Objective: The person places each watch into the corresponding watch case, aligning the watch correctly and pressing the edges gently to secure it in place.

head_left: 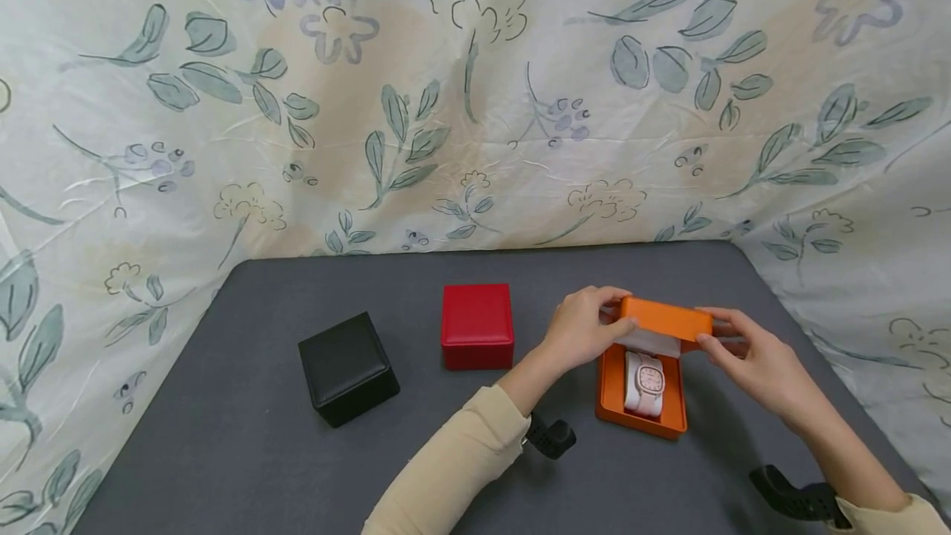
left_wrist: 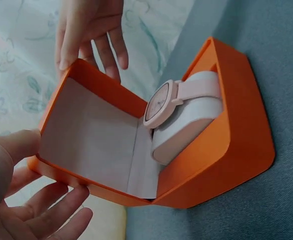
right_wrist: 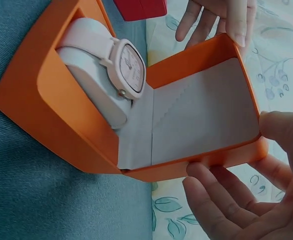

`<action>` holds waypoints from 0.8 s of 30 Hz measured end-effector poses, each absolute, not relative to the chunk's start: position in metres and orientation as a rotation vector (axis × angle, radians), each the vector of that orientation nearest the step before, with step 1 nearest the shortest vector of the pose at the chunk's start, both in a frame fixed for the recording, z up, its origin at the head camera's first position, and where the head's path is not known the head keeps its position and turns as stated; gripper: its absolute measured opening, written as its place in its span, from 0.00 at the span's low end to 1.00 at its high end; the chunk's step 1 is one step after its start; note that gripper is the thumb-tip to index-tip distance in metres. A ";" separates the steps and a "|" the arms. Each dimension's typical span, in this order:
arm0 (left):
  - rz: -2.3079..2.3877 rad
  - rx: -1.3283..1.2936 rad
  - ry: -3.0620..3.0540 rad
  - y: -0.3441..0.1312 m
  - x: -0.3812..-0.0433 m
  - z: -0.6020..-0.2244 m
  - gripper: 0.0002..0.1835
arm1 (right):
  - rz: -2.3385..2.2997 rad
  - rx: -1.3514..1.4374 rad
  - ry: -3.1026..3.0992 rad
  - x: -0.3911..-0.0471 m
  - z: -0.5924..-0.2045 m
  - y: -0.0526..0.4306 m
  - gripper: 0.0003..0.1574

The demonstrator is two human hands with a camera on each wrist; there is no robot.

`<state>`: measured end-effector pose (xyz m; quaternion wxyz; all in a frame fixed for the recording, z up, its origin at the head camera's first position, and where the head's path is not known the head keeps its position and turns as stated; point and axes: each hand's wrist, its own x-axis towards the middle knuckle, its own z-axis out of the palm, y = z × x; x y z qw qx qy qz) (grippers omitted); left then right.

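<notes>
An orange watch box (head_left: 605, 403) stands on the grey table with its lid (head_left: 664, 317) raised on the hinge. Inside sits a pale pink watch (head_left: 650, 380) wrapped round a white cushion (left_wrist: 194, 117). My left hand (head_left: 587, 324) pinches the lid's left corner, thumb at the front rim and fingers along the side, as the left wrist view shows. On the opposite corner, my right hand (head_left: 754, 357) holds the lid the same way, its thumb (right_wrist: 281, 125) on the rim. The lid's white lining (right_wrist: 201, 110) faces the wrist cameras.
Left of the orange box stands a closed red box (head_left: 477, 327). A closed black box (head_left: 349, 370) lies farther left, turned at an angle. Behind the table (head_left: 223, 436) hangs a floral cloth (head_left: 475, 106), which also runs down both sides.
</notes>
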<state>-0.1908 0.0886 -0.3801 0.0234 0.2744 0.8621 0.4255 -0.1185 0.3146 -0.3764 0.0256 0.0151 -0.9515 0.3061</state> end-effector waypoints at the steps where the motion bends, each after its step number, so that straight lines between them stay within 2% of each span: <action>1: 1.321 0.847 2.669 0.088 -0.190 -0.381 0.20 | 0.938 0.043 -2.931 -0.117 -0.377 0.314 0.36; 24: 1.139 0.899 2.854 0.083 -0.164 -0.389 0.19 | 0.931 0.036 -2.827 -0.096 -0.386 0.305 0.29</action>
